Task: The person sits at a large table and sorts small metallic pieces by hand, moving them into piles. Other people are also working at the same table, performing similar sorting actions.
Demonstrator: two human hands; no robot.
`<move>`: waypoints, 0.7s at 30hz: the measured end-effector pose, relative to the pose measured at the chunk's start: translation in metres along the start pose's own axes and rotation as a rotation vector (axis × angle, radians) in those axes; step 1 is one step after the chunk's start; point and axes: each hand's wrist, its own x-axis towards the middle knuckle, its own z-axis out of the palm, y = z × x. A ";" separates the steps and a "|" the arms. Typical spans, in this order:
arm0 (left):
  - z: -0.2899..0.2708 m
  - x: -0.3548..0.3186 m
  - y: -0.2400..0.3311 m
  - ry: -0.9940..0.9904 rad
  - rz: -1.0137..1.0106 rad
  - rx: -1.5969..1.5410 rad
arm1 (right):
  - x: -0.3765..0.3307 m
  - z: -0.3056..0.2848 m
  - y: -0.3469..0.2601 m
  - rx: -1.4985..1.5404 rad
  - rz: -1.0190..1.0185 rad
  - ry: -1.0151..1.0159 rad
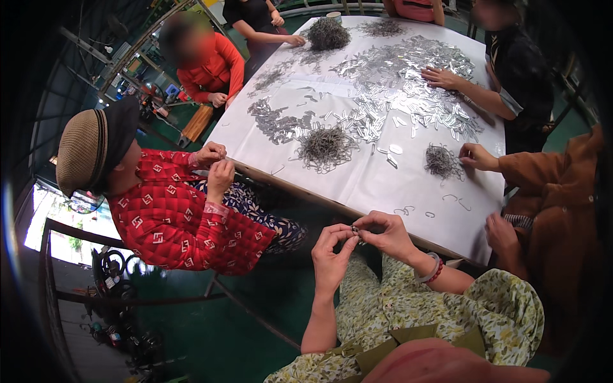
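Observation:
Just off the near edge of the white-covered table, my left hand (331, 254) and my right hand (387, 235) meet, fingertips pinched together. Between them is a small dark metal piece (355, 230), too small to make out fully; it resembles the bent wire clips on the table. A few loose wire clips (430, 214) lie on the tabletop near my right hand. Farther in sits a tangled pile of wire clips (325, 149), with another smaller pile of wire clips (442, 161) to its right. My right wrist wears a bracelet (436, 269).
Flat shiny metal pieces (408, 83) spread over the table (300, 185). A large wire heap (328, 34) sits at its far end. Co-workers surround it: a person in patterned red (169, 204) at left, a brown sleeve (543, 166) at right, others beyond.

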 end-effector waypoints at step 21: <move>0.019 -0.018 -0.048 0.090 -0.171 -0.340 | 0.152 -0.139 0.096 -1.239 -0.266 0.234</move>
